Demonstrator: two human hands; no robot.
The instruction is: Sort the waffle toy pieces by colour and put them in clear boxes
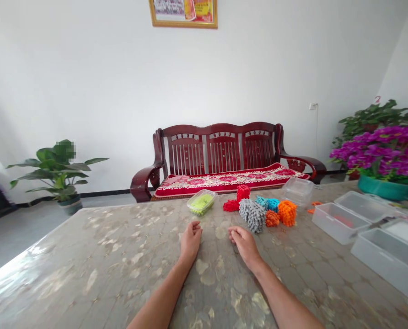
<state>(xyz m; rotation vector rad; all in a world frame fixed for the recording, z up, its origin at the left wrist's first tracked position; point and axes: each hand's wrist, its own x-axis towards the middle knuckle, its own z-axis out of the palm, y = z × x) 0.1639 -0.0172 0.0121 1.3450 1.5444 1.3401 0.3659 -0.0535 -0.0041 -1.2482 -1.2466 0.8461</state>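
Note:
My left hand (pixel 190 240) rests on the table with its fingers curled in, and nothing shows in it. It is nearest to a clear plastic box (pixel 190 204) of lime-green pieces (pixel 203 201), just beyond it. Opposite, my right hand (pixel 244 244) lies loosely closed, also with nothing visible in it. Beyond and right of that hand stands a grey block structure (pixel 252 215). Around it are a red block structure (pixel 242 194), blue pieces (pixel 268 203), a small orange-red cluster (pixel 272 218) and a larger orange cluster (pixel 287 213). Neither hand touches them.
On the right of the patterned table (pixel 121 265) are open translucent boxes, a nearer one (pixel 385 258) and a farther one (pixel 337 226). A clear container (pixel 298 192) stands behind the orange cluster. Purple flowers (pixel 389 146) fill a teal pot (pixel 385 187). A wooden bench (pixel 222 144) is beyond.

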